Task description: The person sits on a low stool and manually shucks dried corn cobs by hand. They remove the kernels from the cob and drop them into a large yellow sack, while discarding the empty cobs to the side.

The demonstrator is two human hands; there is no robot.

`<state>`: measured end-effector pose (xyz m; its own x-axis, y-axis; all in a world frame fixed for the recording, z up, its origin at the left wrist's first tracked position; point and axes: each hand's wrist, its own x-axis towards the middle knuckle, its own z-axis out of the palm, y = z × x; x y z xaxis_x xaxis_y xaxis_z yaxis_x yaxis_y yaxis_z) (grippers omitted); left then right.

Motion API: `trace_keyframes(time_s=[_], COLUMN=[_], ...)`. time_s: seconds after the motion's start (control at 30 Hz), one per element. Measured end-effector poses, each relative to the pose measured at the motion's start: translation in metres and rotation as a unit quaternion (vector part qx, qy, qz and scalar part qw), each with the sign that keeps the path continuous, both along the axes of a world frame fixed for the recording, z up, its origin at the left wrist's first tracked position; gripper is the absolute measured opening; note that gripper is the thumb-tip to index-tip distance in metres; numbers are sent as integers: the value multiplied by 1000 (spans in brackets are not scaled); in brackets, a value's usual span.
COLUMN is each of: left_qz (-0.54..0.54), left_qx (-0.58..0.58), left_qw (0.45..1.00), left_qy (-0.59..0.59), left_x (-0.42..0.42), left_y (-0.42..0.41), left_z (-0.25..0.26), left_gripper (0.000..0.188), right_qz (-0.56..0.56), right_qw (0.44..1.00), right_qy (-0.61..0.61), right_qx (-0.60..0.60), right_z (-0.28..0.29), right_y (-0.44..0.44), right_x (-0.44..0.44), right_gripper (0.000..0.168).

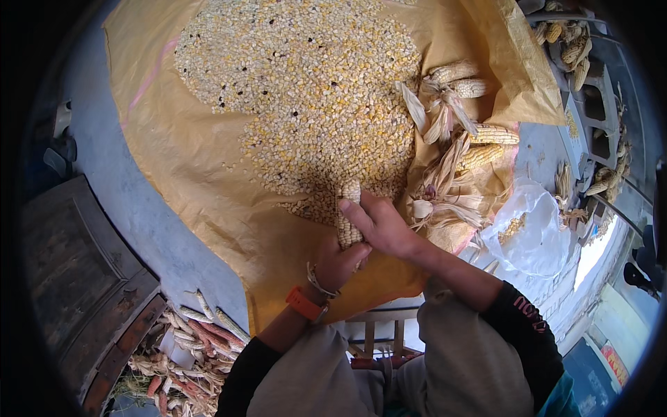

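Observation:
An ear of dried pale corn [348,219] stands between my two hands, at the near edge of a wide heap of loose corn kernels [312,120]. My left hand [341,260], with an orange band at the wrist, is closed around the ear's lower end. Around its middle and upper part my right hand [380,219] grips with the thumb on the kernels. The heap lies on a tan woven plastic sheet [193,172]. To the right, whole ears with husks [479,156] rest on the same sheet.
A clear plastic bag [536,229] holding some kernels lies at the right. Cobs and husks [193,359] are piled at the lower left beside a dark wooden piece [78,245]. Concrete blocks [602,117] and more ears [576,49] are at the far right.

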<state>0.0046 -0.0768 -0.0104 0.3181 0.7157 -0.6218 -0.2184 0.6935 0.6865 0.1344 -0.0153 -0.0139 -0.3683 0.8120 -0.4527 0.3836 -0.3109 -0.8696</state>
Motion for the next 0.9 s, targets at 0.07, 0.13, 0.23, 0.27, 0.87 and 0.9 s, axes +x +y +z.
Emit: trace_keyframes(time_s=[0.07,0.13,0.23,0.27,0.87,0.9], left_qz=[18,16,21,25,-37,0], left_qx=[-2,-7,-11,-12,274,198], left_qw=[1000,1000,999,999,945,974], left_qy=[-10,-18,-31,-36,176,107], left_x=[1,1,2,2,-10,-13], left_y=[-1,0,-1,-1,-22,-20], left_z=[1,2,2,2,-35,-37], left_gripper=[11,11,11,11,26,25], right_qz=[-6,-17,-25,-21,-15,16], right_qw=[999,999,999,998,987,994], right_qy=[-7,-9,11,24,-53,-112], right_qx=[-44,-46,-28,-48,-153,-11], right_z=[10,13,8,9,11,-3], right_y=[3,4,1,2,6,-3], right_x=[0,0,0,1,7,6], right_gripper=[36,37,41,44,64,61])
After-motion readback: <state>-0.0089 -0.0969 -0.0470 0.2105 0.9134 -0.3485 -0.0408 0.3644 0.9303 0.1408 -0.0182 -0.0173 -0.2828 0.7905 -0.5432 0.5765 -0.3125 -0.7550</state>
